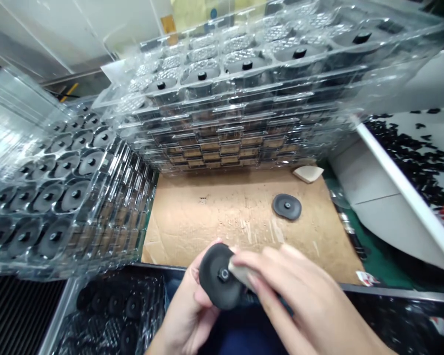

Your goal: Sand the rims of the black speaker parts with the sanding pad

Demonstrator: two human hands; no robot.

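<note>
My left hand [188,310] grips a black round disc [216,278] with a small hub in its middle, held up near the front edge of the cardboard sheet [214,217]. My right hand [296,296] pinches a small pale wedge-shaped pad [240,273] against the disc's face, fingers closed on it. A second black disc [287,206] lies flat on the cardboard to the right. Another pale wedge [308,173] lies at the cardboard's far right corner.
A tall stack of clear plastic trays [244,98] holding black discs stands behind the cardboard. A second tray stack [59,187] stands at the left. A tray with discs [118,310] sits low at front left. A white bin [410,162] of small black parts is at right.
</note>
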